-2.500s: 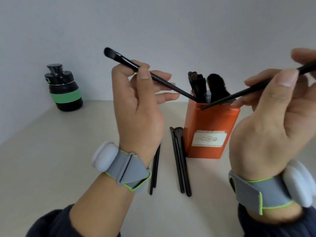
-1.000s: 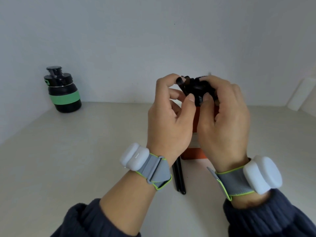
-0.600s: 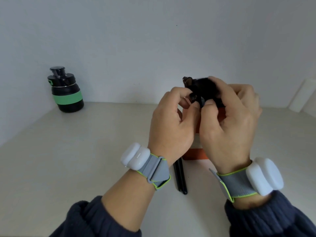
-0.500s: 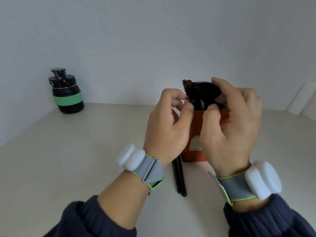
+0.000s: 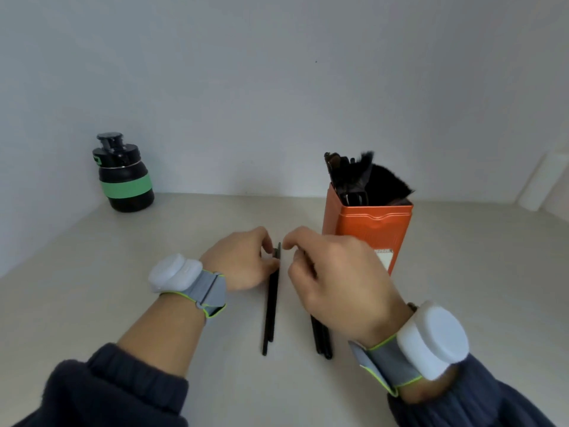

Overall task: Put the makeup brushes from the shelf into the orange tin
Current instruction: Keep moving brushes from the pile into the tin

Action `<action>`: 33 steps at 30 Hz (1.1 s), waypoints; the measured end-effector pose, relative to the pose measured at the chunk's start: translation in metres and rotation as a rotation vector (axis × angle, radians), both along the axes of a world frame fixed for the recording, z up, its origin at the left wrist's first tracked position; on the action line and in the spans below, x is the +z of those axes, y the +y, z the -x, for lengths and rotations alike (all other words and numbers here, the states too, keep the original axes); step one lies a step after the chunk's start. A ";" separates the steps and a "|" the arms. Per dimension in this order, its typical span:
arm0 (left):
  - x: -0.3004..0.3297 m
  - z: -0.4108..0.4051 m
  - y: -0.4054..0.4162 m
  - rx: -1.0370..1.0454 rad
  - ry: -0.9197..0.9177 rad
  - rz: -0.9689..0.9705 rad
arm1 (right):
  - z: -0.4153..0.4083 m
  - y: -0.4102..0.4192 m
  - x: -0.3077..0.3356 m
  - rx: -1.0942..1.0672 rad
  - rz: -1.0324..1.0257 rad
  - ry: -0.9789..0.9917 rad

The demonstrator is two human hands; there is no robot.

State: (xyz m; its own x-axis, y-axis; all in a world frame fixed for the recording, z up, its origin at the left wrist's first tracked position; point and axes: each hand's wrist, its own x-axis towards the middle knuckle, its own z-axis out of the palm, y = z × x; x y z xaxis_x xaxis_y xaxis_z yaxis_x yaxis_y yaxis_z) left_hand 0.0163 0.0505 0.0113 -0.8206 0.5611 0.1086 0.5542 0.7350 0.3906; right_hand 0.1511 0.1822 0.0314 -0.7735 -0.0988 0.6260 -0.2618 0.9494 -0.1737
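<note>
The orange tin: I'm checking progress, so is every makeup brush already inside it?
No: two pairs of black brushes lie flat on the shelf beside the orange tin, under the hands.

One orange tin (image 5: 366, 229), one black-and-green bottle (image 5: 125, 177), two hands, two wrist bands, and four loose brushes on the shelf in two pairs (image 5: 271, 306) (image 5: 320, 337).

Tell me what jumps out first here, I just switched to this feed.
The orange tin stands right of centre on the shelf, black brush heads bristling out of its open top. In front of it both hands reach down: the left hand at one pair of brushes lying flat, the right hand over another pair. A black and green bottle sits in the far left corner.
</note>
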 end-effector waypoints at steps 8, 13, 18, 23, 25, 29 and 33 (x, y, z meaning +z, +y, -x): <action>-0.002 0.004 -0.003 0.038 -0.038 0.021 | 0.008 -0.014 -0.021 0.012 -0.109 -0.212; -0.004 0.004 -0.002 0.040 0.009 0.018 | 0.010 -0.023 -0.030 0.001 -0.210 -0.232; -0.003 0.004 -0.003 0.084 -0.020 -0.027 | 0.011 -0.026 -0.030 -0.022 -0.235 -0.238; -0.003 0.003 -0.004 0.160 -0.008 -0.065 | 0.009 -0.028 -0.027 -0.068 -0.241 -0.292; -0.003 0.003 -0.004 0.179 -0.006 -0.079 | 0.009 -0.029 -0.025 -0.102 -0.245 -0.331; -0.002 0.002 -0.003 0.218 0.000 -0.083 | 0.010 -0.033 -0.021 -0.178 -0.214 -0.418; -0.001 0.001 -0.003 0.233 0.014 -0.051 | 0.009 -0.035 -0.017 -0.219 -0.160 -0.490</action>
State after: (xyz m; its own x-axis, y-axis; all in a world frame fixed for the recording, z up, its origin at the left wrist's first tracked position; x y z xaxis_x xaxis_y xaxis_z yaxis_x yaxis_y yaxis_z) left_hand 0.0156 0.0473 0.0104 -0.9256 0.3500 0.1441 0.3774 0.8231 0.4244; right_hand 0.1418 0.1469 0.0145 -0.9834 0.0327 0.1782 0.0197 0.9970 -0.0745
